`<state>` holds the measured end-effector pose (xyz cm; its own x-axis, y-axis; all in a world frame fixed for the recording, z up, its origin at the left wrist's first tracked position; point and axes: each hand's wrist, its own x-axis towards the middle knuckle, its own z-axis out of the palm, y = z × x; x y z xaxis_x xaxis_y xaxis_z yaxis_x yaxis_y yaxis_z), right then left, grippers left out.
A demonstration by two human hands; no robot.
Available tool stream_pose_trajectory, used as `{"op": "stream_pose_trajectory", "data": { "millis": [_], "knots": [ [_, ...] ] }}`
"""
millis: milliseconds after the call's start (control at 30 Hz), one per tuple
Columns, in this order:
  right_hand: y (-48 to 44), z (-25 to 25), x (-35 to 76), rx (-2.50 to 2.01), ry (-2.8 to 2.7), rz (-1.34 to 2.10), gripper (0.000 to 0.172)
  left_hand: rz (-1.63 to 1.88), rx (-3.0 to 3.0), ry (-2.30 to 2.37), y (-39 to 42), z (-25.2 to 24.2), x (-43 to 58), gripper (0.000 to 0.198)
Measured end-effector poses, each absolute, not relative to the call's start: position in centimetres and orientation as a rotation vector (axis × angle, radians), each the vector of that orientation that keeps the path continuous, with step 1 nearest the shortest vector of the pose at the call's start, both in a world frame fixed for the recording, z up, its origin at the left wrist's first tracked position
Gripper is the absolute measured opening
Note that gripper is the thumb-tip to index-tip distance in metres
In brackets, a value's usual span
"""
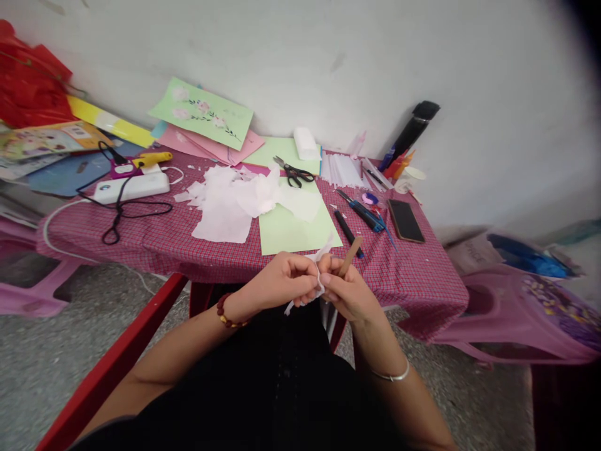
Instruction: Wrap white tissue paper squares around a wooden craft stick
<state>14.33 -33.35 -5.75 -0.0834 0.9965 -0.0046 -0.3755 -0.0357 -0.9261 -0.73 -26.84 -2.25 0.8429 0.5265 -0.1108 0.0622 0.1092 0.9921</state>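
Observation:
Just off the table's front edge, my left hand pinches a small piece of thin white paper. Close against it, my right hand grips the same paper between thumb and finger. A flat brown wooden stick also sits in my right hand, slanting up and to the right. The paper looks crumpled and narrow, with loose ends showing above and below the fingers. Ahead of my hands lies a light green sheet, with torn white tissue paper over its upper left.
Black-handled scissors lie behind the green sheet. At the right are a blue utility knife, a dark pen and a phone. A white power strip with cables and a yellow glue gun occupy the left.

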Motion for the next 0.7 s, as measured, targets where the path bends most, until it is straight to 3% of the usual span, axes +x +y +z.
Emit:
{"op": "stream_pose_trajectory", "data": {
  "millis": [300, 433, 533, 700],
  "knots": [
    [-33.5, -5.6, 14.8, -0.961, -1.007, 1.355, 0.013, 0.447, 1.515, 0.57, -26.8, -2.4, -1.0, 0.01],
    [-33.4, -4.7, 15.7, -0.977, -0.974, 1.211, 0.04, 0.385, 1.373, 0.581, -26.6, -3.0, -1.2, 0.007],
    [-33.7, -3.4, 16.8, -1.0, -0.994, 1.048, 0.047, 0.305, 1.243, 0.501, -26.3, -3.4, -1.3, 0.011],
    [-34.5, -1.3, 17.4, -0.895, -0.968, 1.207, 0.02, 0.156, 1.137, 0.346, -25.9, -3.6, -1.6, 0.013]
  ]
}}
